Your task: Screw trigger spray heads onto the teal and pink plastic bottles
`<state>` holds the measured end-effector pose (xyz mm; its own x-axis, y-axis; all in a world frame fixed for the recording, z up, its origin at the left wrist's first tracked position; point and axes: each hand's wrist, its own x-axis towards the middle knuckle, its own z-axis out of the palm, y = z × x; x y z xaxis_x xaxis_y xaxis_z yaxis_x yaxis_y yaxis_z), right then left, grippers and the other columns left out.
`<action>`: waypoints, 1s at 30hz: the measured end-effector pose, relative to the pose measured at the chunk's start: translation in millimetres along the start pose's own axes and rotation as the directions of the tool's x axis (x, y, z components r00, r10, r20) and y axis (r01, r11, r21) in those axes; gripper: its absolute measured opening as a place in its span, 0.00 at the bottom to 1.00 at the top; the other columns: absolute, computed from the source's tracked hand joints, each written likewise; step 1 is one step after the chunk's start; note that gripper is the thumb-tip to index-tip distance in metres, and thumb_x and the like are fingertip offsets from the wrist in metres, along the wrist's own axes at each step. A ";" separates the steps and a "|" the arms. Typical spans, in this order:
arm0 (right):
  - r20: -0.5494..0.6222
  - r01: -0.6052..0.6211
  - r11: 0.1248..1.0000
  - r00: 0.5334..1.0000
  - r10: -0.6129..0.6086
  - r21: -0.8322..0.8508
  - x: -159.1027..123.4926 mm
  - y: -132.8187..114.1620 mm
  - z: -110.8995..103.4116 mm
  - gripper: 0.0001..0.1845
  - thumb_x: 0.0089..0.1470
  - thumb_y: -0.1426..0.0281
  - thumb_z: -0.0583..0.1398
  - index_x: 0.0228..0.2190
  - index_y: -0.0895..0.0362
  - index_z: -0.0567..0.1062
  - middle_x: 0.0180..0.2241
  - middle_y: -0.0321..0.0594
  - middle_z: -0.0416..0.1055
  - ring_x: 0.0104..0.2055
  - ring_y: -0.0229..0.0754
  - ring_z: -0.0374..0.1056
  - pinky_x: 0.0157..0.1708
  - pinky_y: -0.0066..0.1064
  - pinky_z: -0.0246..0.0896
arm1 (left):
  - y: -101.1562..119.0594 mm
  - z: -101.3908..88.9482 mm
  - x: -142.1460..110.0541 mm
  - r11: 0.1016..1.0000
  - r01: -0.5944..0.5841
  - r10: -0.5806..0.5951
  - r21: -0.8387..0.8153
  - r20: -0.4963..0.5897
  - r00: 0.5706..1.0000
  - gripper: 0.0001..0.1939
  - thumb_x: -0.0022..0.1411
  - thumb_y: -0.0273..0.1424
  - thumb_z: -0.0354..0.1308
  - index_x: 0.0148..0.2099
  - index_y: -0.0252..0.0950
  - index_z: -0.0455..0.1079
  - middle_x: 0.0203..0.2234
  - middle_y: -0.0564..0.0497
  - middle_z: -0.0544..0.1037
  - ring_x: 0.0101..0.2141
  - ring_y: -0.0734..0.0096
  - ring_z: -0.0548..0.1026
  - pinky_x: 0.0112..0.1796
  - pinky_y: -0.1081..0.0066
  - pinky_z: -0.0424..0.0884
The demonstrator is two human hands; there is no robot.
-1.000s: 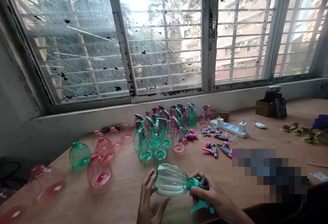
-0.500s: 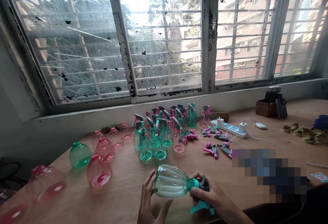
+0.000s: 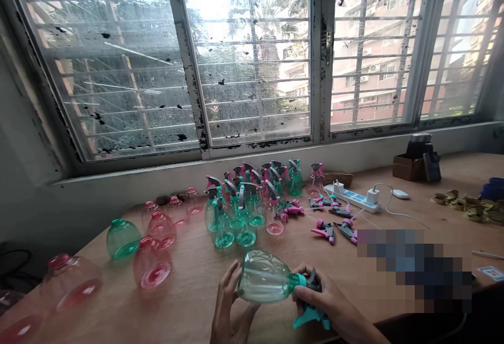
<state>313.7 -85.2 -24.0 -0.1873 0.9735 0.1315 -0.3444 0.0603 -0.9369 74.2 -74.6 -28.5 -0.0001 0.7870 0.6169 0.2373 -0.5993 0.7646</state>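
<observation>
A clear green spray bottle (image 3: pixel 264 277) lies sideways in the air above the table's front edge, its base to the left. My right hand (image 3: pixel 315 296) is closed around its grey and turquoise sprayer head (image 3: pixel 313 315), at the neck. At the base end, my left hand (image 3: pixel 230 304) is loosely cupped with fingers and thumb apart. Its fingertips are at the bottle's base and the thumb is just below; firm contact is not clear. Beyond the hands stands a cluster of spray bottles (image 3: pixel 246 236) with pink or turquoise sprayer heads.
Pink bottles without heads (image 3: pixel 153 265) and a green one (image 3: pixel 123 240) stand at left. Loose pink-grey sprayer heads (image 3: pixel 325 231) lie right of the cluster. Behind them are a white power strip (image 3: pixel 354 197) and cable. A brown box (image 3: pixel 408 166) stands back right; a pixelated patch covers the right front.
The spray bottle's base has shifted slightly up and right. My left thumb has moved slightly closer to the bottle's underside. My right hand keeps its hold on the sprayer head.
</observation>
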 end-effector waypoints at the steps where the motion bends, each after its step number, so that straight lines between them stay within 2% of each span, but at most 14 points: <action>1: -0.001 0.001 1.000 1.000 -0.001 0.003 0.3 0.8 -0.4 0.19 0.51 0.59 0.72 0.37 0.56 0.73 0.27 0.34 0.79 0.26 0.39 0.74 0.27 0.28 0.69 | 0.8 0.1 0.1 1.000 0.003 -0.003 0.003 0.000 1.000 0.23 0.66 0.41 0.60 0.62 0.49 0.69 0.64 0.45 0.70 0.62 0.49 0.69 0.50 0.61 0.78; 6: 0.000 0.003 1.000 1.000 -0.003 0.008 0.3 2.3 -0.6 0.19 0.51 0.59 0.72 0.36 0.56 0.72 0.27 0.34 0.79 0.26 0.39 0.74 0.27 0.28 0.69 | 2.1 1.9 -1.5 0.999 0.053 -0.053 0.008 0.005 0.999 0.24 0.64 0.43 0.62 0.61 0.48 0.69 0.62 0.45 0.72 0.60 0.46 0.72 0.50 0.59 0.80; 12: -0.004 -0.003 1.000 1.000 0.003 -0.001 0.5 3.6 -1.2 0.20 0.50 0.58 0.72 0.36 0.55 0.72 0.26 0.33 0.79 0.26 0.39 0.74 0.27 0.27 0.68 | -6.3 3.6 -4.2 0.997 0.082 -0.082 -0.005 0.004 0.997 0.27 0.62 0.45 0.63 0.62 0.50 0.67 0.62 0.45 0.71 0.56 0.46 0.76 0.48 0.58 0.81; 17: -0.014 -0.022 1.000 1.000 0.022 -0.010 0.7 -0.6 1.1 0.22 0.47 0.55 0.73 0.35 0.55 0.71 0.25 0.33 0.78 0.25 0.39 0.73 0.26 0.28 0.67 | -9.1 3.3 -3.8 0.996 0.086 -0.086 -0.025 0.017 0.996 0.25 0.63 0.45 0.62 0.61 0.52 0.67 0.63 0.47 0.70 0.58 0.46 0.74 0.51 0.56 0.79; 25: 0.019 -0.039 0.999 0.999 0.039 0.034 0.6 -2.0 2.4 0.22 0.48 0.56 0.72 0.34 0.55 0.71 0.25 0.35 0.80 0.24 0.39 0.74 0.25 0.27 0.66 | -8.7 4.0 -4.2 0.990 0.101 -0.101 -0.094 0.008 0.995 0.23 0.63 0.45 0.61 0.59 0.53 0.68 0.64 0.48 0.69 0.58 0.46 0.75 0.49 0.57 0.80; 30: 0.026 -0.026 0.999 0.999 0.025 0.041 1.3 1.6 0.0 0.22 0.49 0.57 0.73 0.35 0.56 0.71 0.25 0.35 0.80 0.24 0.38 0.74 0.25 0.26 0.66 | -3.6 5.9 -5.0 0.988 0.099 -0.100 -0.121 -0.001 0.995 0.28 0.58 0.45 0.67 0.59 0.51 0.67 0.65 0.47 0.68 0.60 0.45 0.72 0.52 0.56 0.78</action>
<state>312.9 -83.8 -25.3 -0.2193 0.9687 0.1166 -0.3768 0.0261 -0.9259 79.1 -75.5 -35.5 -0.0247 0.8427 0.5378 0.1170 -0.5318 0.8387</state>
